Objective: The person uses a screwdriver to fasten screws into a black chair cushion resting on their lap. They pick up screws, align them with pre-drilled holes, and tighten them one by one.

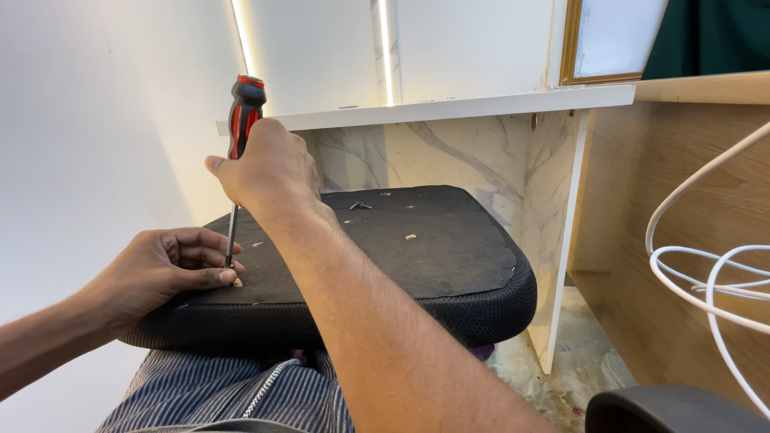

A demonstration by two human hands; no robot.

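Red-and-black plastic forms the handle of the screwdriver, which stands nearly upright with its thin metal shaft running down to the underside of a black seat cushion. The right hand is wrapped tight around the lower part of the handle, fingers closed on it, the thumb pointing out to the left and the forearm stretching back toward the camera across the cushion. The left hand lies on the near left corner of the cushion, its thumb and fingertips drawn together around the lower end of the shaft where the tip meets the fabric; whether they pinch the shaft or a screw there cannot be told. The cushion rests upside down on the person's lap, over striped trousers, its flat dark backing facing up and its mesh edge rounding off at the front. A few loose screws lie near the far edge of the backing, and pale specks are scattered over it. Behind the cushion stands a white desk with marble-patterned panels, close to a white wall. To the right, white cables loop in front of a wooden panel, and a dark rounded chair part shows at the lower right.
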